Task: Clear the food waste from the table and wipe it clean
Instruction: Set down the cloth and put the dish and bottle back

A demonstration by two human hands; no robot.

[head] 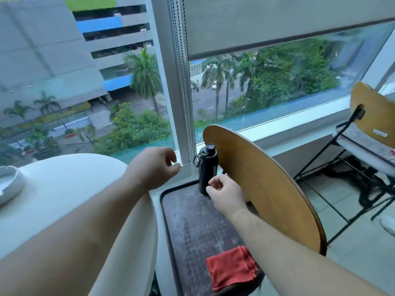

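Both empty and loosely curled, your left hand [154, 167] and right hand [226, 195] hover mid-frame by the black bottle [208, 167]; wiping seems next, so reach for the red cloth [232, 268] at bottom centre, then the white table [64, 199] at left.

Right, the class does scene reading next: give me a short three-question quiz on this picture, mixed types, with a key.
1. Where does the red cloth lie? A: the floor. B: the dark chair seat. C: the window sill.
2. True or false: the black bottle lies on its side.
3. Fill in: the white dish sits at the ___ edge of the table as seen here.
Key: 1 B. 2 False, it stands upright. 3 left.
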